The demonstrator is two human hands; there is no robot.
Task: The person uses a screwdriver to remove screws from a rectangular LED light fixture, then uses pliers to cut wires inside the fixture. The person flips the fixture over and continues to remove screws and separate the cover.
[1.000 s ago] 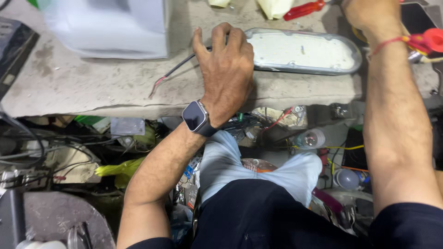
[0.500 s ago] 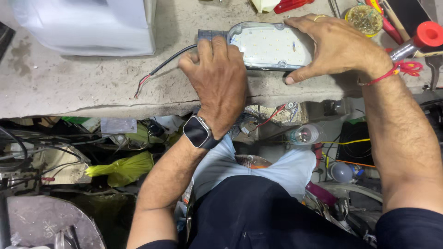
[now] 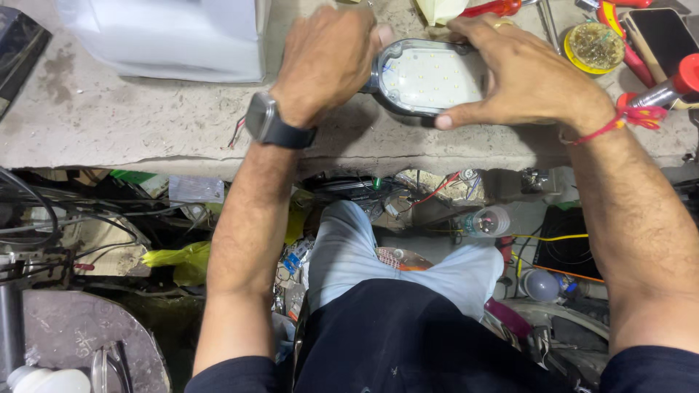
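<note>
**LED lamp housing held in both hands, lens side up**

LED lamp housing (image 3: 429, 76) sits at the far side of the concrete bench (image 3: 145, 131), tilted slightly, gripped at both ends. Oval shape, grey metal-looking rim, translucent white cover with a grid of small yellow LED dots showing through.

Left hand (image 3: 328, 62) is curled closed around the left end, where the cable exits; thumb presses on the rim. Right hand (image 3: 520, 76) is clamped over the right end, fingers on top, thumb stretched along the near edge.

Progress, judging from this view: cover looks seated on the body, unit looks assembled. Cable (image 3: 237, 131) trails left across the bench with bare red and black ends, not connected to anything. Can't tell whether fasteners are in.

Around it: white plastic box (image 3: 167, 36) far left, red-handled screwdriver (image 3: 495, 7) behind the lamp, round yellow tin (image 3: 593, 47) to the right. Bench surface is rough, stained, chipped at the near edge. Wire clutter below.
</note>
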